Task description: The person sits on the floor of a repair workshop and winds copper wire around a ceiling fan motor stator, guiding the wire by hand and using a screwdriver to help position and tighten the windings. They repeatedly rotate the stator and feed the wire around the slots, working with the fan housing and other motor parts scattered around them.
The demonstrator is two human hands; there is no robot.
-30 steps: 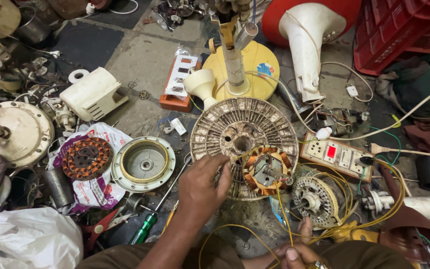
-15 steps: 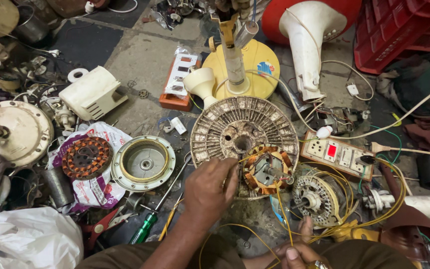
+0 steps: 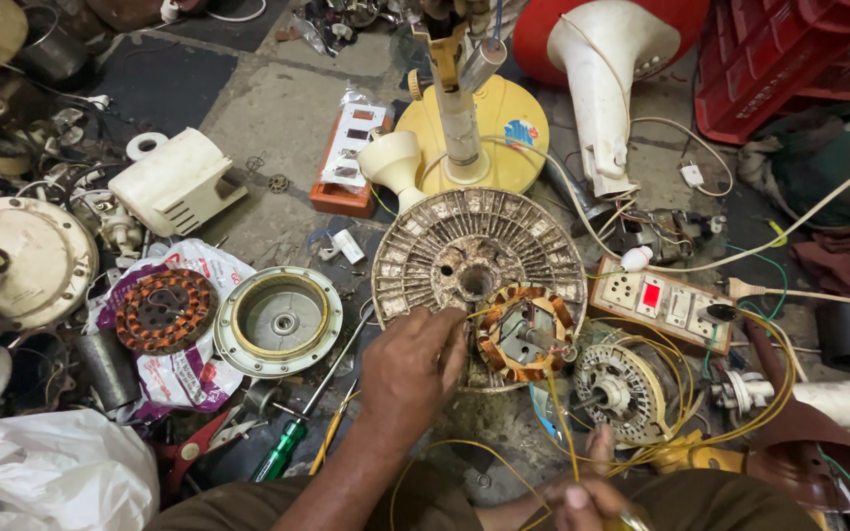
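The person sat over a concrete floor [image 3: 277, 118] strewn with fan parts. A round slotted rotor disc [image 3: 479, 258] lay flat near the middle of the floor, and a copper-wound stator [image 3: 525, 334] rested on its near edge, propped so that its windings faced up within easy reach, in my judgement.

The left hand [image 3: 410, 369] lay at the disc's near left edge, just beside the stator. Its fingers [image 3: 442, 329] were curled, tips together and pointing toward the windings; they appeared to pinch a thin yellow wire [image 3: 555, 403], though the contact itself was too small to confirm.

The right hand [image 3: 582, 492] sat low at the near edge of the view, partly cut off. Its fingers were closed on the yellow wire, apparently keeping the lead taut and clear of the coil.

A second motor core [image 3: 614, 388] stood just right of the stator. A switch-and-socket board [image 3: 663, 300] lay farther right. A green-handled screwdriver [image 3: 285, 454] lay to the left of the forearm, with a bearing cover [image 3: 278, 320] beyond it.
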